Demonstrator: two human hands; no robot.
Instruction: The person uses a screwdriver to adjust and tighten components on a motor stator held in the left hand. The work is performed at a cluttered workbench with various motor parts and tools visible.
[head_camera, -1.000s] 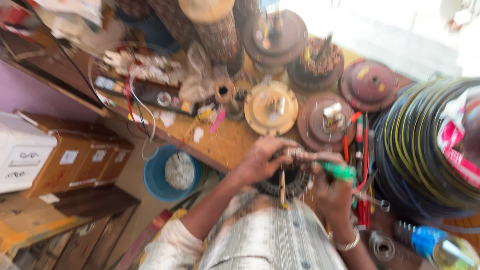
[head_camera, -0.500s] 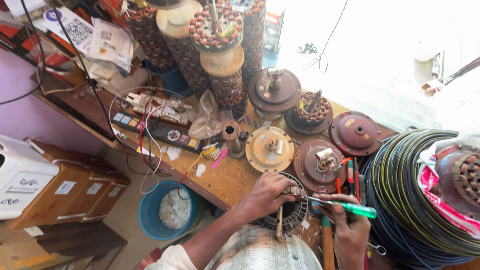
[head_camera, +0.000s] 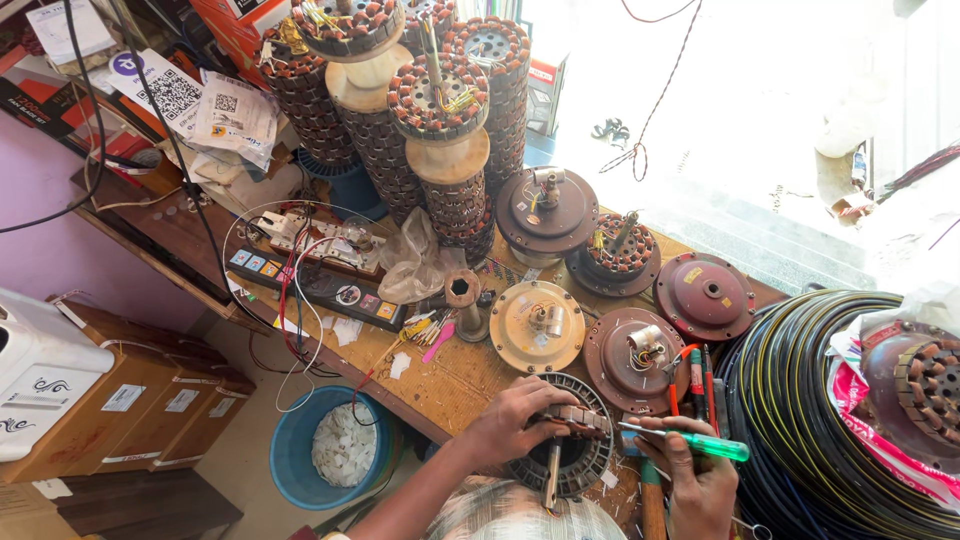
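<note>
My left hand (head_camera: 518, 420) grips a dark round fan stator (head_camera: 568, 452) with a metal shaft, pressing it on the wooden workbench (head_camera: 450, 385) at the near edge. To its right, my right hand (head_camera: 690, 470) holds a green-handled screwdriver (head_camera: 700, 444), its thin tip pointing left toward the top of the stator. Just beyond the hands lie a cream fan motor cover (head_camera: 540, 325) and a brown motor half (head_camera: 632, 358) with wires sticking out.
Stacks of wound stators (head_camera: 445, 150) stand at the back of the bench, with more brown motor covers (head_camera: 705, 295). A big coil of black cable (head_camera: 810, 420) fills the right. A blue bucket (head_camera: 325, 450) and cardboard boxes (head_camera: 150, 400) sit below left. A power strip (head_camera: 315, 280) lies at left.
The view has swung up and steadied, so more of the back of the bench shows. Both hands stay on the stator and screwdriver, which now sit lower in the frame.
</note>
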